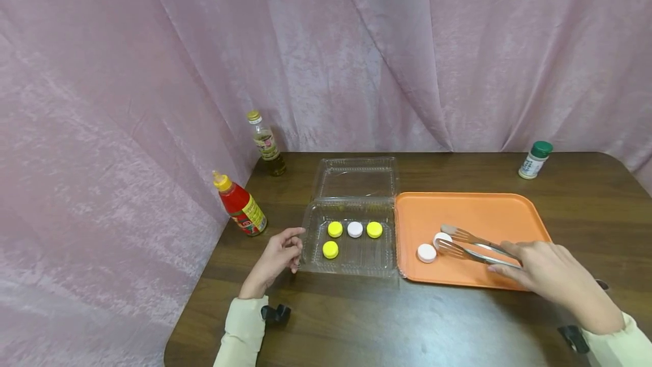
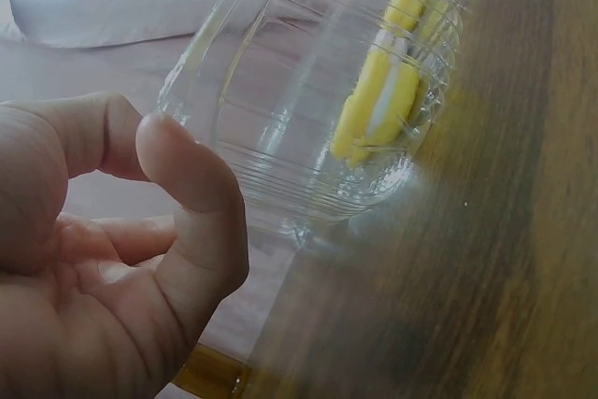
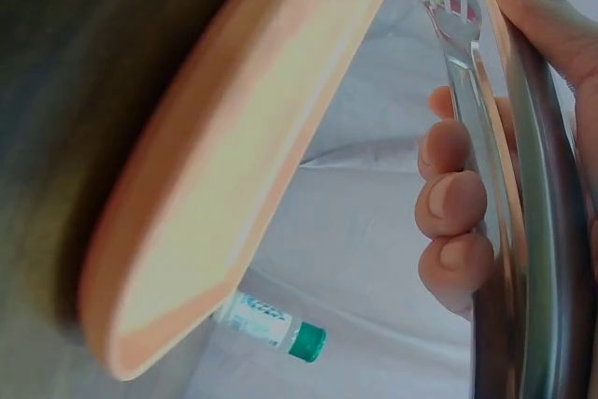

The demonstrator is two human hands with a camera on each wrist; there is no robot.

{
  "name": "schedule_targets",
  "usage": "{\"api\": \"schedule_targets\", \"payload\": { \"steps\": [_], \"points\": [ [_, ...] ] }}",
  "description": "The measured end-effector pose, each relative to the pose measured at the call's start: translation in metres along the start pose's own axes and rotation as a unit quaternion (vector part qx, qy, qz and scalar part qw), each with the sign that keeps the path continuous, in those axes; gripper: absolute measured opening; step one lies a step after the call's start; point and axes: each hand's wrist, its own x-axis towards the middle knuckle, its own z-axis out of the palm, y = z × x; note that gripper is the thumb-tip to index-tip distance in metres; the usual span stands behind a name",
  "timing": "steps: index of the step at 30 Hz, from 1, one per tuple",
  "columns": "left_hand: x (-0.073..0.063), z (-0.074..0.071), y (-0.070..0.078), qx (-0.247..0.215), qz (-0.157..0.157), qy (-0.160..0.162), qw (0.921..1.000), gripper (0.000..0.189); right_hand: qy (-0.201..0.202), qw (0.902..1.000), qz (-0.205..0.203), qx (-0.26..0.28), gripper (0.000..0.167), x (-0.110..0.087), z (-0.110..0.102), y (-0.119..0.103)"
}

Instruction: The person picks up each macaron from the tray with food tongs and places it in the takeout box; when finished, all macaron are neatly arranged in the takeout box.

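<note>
Gripping metal tongs point(image 3: 540, 217), right fingers point(image 3: 451, 203) curl; left fingers point(image 2: 207, 189) bend beside ribbed plastic box point(image 1: 359, 256).

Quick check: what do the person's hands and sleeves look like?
The left hand and right hand are ungloved. The left sleeve and right sleeve are pale cream, with no print visible. A black strap-like piece sits by the left sleeve's end, a similar black piece by the right's.

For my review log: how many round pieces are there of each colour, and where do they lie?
Yellow round pieces: 3, all in the clear container
White round pieces: 3, with 1 in the clear container, 1 on the orange tray and 1 between the tips of the tongs
Total: 6
</note>
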Motion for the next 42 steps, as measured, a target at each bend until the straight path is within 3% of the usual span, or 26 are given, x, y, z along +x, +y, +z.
{"api": "schedule_targets", "payload": {
  "steps": [13, 29, 42],
  "points": [
    [-0.005, 0.001, 0.000, -0.007, 0.001, 0.000, 1.0000, 0.050, -0.001, 0.9998, -0.021, 0.004, 0.036, 0.019, -0.010, -0.007],
    [-0.001, 0.001, 0.000, -0.004, 0.012, -0.001, 0.9999, 0.049, 0.046, 0.9963, -0.065, 0.030, 0.031, 0.046, -0.005, -0.022],
    [-0.002, 0.001, 0.001, -0.003, 0.012, -0.003, 0.9999, 0.049, 0.029, 0.9953, -0.080, 0.046, 0.035, 0.070, -0.001, -0.044]
  ]
}}
